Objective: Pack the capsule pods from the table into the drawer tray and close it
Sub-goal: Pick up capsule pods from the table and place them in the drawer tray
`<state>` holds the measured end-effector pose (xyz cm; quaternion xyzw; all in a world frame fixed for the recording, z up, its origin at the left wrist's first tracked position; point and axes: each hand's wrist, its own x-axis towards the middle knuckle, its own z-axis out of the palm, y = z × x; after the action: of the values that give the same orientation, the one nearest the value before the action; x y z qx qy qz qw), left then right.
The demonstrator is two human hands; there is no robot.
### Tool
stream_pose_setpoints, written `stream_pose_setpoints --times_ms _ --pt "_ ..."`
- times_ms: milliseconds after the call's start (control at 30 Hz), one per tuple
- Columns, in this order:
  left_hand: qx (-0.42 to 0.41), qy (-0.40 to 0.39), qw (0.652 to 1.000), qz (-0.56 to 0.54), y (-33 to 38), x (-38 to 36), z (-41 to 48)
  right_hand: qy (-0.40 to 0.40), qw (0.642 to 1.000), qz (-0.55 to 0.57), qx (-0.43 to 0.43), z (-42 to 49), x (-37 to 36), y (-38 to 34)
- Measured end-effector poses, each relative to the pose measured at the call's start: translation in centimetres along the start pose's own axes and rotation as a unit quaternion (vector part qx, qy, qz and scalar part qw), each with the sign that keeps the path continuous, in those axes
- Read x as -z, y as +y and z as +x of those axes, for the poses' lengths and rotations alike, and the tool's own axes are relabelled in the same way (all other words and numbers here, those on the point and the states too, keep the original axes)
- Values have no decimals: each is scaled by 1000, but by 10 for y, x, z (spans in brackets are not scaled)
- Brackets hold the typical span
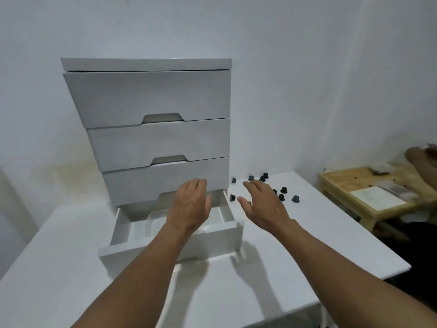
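Note:
A white drawer unit (151, 102) stands on the white table (71, 268). Its bottom drawer (170, 247) is pulled out and shows a white tray (139, 229) with empty compartments. Several dark capsule pods (283, 190) lie scattered on the table to the right of the unit. My left hand (190, 204) hovers over the open drawer with relaxed fingers and holds nothing. My right hand (262, 202) reaches over the pods with fingers spread, hiding some of them; one pod (232, 197) lies just left of its thumb.
The three upper drawers are pushed in. To the right of the table stands a low wooden table (369, 192) with papers and small items, and another person's hand (421, 157) is over it. A white wall runs close behind the unit.

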<state>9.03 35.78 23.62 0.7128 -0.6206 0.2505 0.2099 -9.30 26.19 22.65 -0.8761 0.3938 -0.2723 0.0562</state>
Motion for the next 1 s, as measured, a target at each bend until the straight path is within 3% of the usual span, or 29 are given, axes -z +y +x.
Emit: stream_pose_setpoints --times_ms 233,600,1000 --pt "-18 -6 1000 -10 67 -24 37 1 1000 14 -28 -3 29 70" --pt "62 -70 994 -52 191 -107 78 -72 997 10 -23 6 49 224" --pt "140 -177 973 -40 196 -178 94 -157 985 71 10 50 -18 282"
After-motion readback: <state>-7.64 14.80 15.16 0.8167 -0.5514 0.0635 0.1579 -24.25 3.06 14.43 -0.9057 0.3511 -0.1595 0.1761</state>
